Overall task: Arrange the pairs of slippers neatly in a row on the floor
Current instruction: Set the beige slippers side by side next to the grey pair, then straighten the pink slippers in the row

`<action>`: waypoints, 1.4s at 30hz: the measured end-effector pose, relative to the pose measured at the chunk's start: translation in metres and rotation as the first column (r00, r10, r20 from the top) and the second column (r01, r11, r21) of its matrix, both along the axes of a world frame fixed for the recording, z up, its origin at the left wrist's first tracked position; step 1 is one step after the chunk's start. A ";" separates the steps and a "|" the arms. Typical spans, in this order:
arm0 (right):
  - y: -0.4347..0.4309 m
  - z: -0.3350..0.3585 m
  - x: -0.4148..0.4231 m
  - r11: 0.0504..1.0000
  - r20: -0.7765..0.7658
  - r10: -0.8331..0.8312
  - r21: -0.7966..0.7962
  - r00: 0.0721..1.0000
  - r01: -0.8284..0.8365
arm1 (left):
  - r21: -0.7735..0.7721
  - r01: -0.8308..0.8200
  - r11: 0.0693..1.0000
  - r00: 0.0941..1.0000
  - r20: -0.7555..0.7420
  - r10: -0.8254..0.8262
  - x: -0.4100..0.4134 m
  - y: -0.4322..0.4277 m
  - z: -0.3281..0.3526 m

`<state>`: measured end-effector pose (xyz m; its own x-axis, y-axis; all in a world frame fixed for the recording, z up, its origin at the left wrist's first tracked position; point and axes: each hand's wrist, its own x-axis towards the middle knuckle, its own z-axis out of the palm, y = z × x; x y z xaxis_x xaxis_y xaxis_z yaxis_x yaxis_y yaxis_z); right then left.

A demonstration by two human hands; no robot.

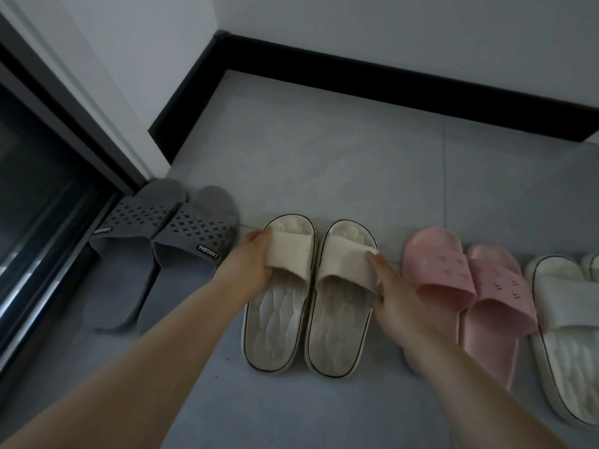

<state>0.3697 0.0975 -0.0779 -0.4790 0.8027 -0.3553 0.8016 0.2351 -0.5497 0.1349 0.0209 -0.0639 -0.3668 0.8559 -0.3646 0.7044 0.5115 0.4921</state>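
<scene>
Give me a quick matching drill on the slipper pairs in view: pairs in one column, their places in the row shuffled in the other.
Column 1:
1. grey pair
2. cream pair
3. pink pair
4. white pair

Column 2:
A. cut off by the right edge of the view
B. between the left hand and right hand, each gripping a strap
C. by the dark door frame
D. second from the right, one slipper overlapping the other

Pairs: 1-C, 2-B, 3-D, 4-A
</scene>
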 end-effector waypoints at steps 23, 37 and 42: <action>0.000 0.009 0.001 0.998 -0.040 0.069 0.001 0.997 -0.069 | -0.075 -0.112 0.991 0.990 -0.096 0.105 0.005 0.001 0.004; 0.068 0.041 0.173 0.967 0.152 -0.253 0.002 0.955 0.256 | -0.024 0.712 0.702 0.695 -0.121 -0.709 0.150 0.112 0.063; 0.076 0.023 0.185 0.993 0.163 -0.120 0.008 0.979 0.121 | -0.250 0.729 0.637 0.634 -0.103 -0.766 0.197 0.170 0.069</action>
<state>0.5551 0.1739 -0.0554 -0.3147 0.8501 -0.4222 0.9026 0.1304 -0.4102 0.3315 0.1912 0.0050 0.2974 0.7962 -0.5269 0.9463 -0.1728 0.2731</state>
